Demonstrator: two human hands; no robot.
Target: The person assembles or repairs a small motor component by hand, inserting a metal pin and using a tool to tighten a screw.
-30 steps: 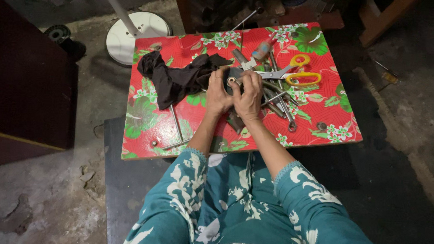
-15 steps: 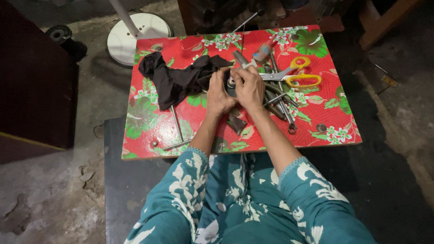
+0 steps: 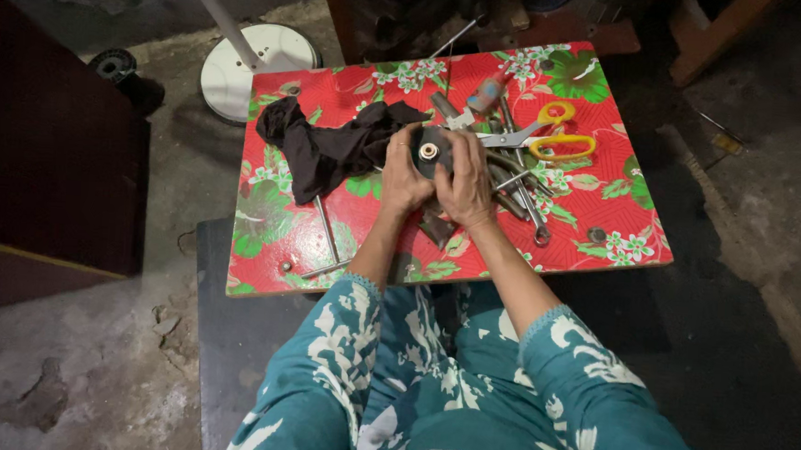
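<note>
Both hands grip a dark round metal part (image 3: 428, 150) with a pale hub in its middle, held just above the low table (image 3: 621, 200) that has a red flowered cover. My left hand (image 3: 403, 178) wraps its left side and my right hand (image 3: 468, 178) wraps its right side. A black cloth (image 3: 331, 146) lies crumpled just left of my left hand. Right of my right hand lie scissors with yellow handles (image 3: 551, 137) and several metal tools (image 3: 523, 197). My sleeves are teal with white flowers.
A thin metal rod (image 3: 326, 230) lies on the table's left half, and a small bolt (image 3: 595, 233) sits near its right front. A white round stand base with a pole (image 3: 245, 57) stands on the floor behind the table. A dark cabinet (image 3: 48, 143) is at left.
My hands have shifted slightly on the round part, turning it so its pale hub faces up. The rest of the table is unchanged.
</note>
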